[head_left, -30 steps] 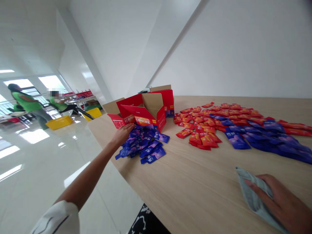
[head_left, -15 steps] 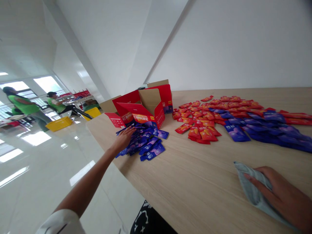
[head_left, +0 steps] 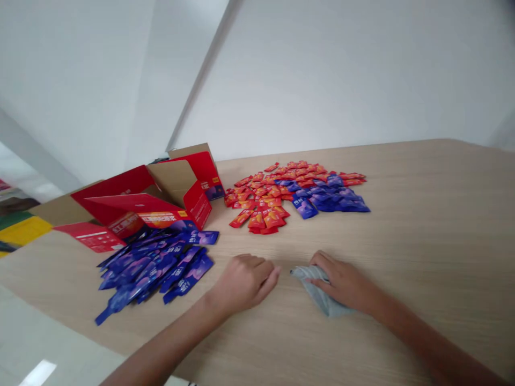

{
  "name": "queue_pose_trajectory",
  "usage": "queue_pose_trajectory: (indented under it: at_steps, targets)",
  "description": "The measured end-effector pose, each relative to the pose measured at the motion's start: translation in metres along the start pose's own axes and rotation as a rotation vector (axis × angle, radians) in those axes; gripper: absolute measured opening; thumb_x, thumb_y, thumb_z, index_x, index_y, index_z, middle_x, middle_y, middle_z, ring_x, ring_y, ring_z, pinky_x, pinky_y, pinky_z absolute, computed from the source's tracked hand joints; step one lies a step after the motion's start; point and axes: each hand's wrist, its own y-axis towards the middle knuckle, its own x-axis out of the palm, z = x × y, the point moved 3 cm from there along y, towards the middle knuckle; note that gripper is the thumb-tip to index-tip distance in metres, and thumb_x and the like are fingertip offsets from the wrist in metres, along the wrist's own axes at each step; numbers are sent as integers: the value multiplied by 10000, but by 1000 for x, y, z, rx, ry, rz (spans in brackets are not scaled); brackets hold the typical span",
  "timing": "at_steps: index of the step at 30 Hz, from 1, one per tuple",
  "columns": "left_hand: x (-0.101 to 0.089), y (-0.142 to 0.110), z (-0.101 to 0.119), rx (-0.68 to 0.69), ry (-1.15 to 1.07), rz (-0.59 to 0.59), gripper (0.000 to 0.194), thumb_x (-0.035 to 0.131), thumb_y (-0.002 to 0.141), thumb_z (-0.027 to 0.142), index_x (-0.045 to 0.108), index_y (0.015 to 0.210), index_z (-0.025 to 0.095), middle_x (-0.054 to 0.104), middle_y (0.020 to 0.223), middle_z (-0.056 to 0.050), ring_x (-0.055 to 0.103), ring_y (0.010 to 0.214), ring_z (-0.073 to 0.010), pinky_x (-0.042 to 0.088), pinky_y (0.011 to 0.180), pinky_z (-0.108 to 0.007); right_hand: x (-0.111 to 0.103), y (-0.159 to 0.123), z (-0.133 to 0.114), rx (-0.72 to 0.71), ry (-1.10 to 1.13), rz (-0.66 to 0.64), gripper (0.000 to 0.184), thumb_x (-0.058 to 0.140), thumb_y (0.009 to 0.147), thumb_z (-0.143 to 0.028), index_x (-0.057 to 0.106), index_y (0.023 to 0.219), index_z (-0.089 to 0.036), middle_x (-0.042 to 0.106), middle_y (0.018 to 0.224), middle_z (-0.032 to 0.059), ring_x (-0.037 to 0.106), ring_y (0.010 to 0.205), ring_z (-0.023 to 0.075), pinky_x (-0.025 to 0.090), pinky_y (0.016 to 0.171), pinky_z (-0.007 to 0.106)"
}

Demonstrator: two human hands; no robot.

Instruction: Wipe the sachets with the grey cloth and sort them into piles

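Note:
My left hand point(head_left: 246, 281) rests on the wooden table point(head_left: 426, 230) as a loose fist with nothing visible in it, just right of a heap of blue sachets point(head_left: 159, 265). My right hand point(head_left: 343, 283) lies close beside it, fingers bent down onto a crumpled grey cloth point(head_left: 317, 295) and gripping it against the tabletop. The two hands are about a hand's width apart.
An open red cardboard box point(head_left: 153, 206) lies on its side behind the blue heap. Farther back sits a spread of red-orange sachets point(head_left: 263, 199) with more blue sachets point(head_left: 332, 197) at its right. The table's near-left edge drops to a glossy white floor point(head_left: 36, 354).
My left hand left the blue sachet heap and came back to the table in front of me. The view swung right and down, and the people at the far left are out of sight.

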Motion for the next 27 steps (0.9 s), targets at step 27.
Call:
queue_pose_trajectory:
  at_steps: [27]
  targets:
    - [128,225,-38,-10,333,-70,346,639,989,352,609,1273,156,633,1259,-101,653,1086,-236,569,922,-451,-10,1,-5,-72,-39,18,269,583,969,-453,532,1106,-226,643,1110,52,646,938,241,391,681,315]
